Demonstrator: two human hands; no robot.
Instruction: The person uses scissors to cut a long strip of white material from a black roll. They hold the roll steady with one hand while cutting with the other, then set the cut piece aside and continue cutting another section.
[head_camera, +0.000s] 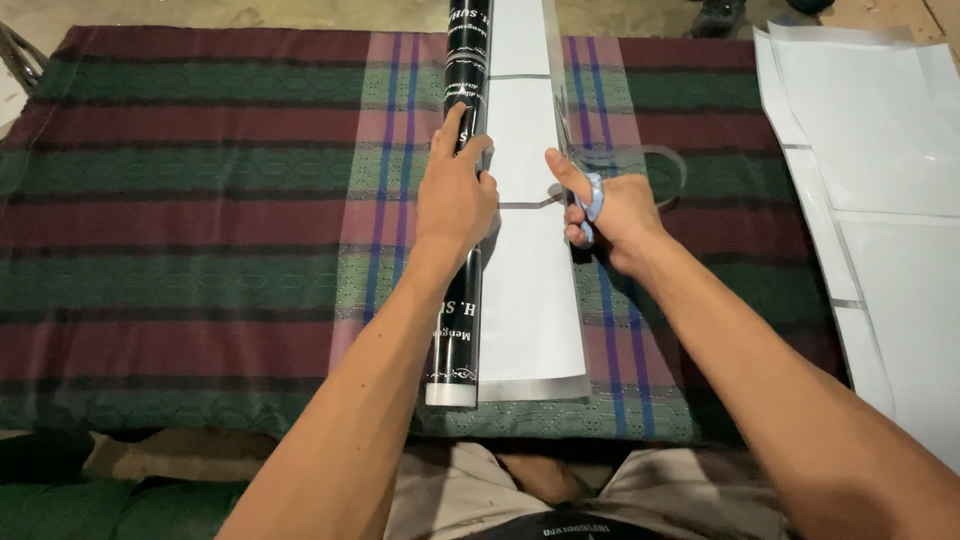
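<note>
The long black printed roll (462, 250) and the white plastic sheet (525, 290) unrolled from it both run off the top edge, so their far ends cannot be seen. The pale blue-handled scissors (592, 205) are mostly buried in the right hand (615, 215), and their blades are too faint to trace. The white cut sheets (880, 180) are cropped at the right edge.
</note>
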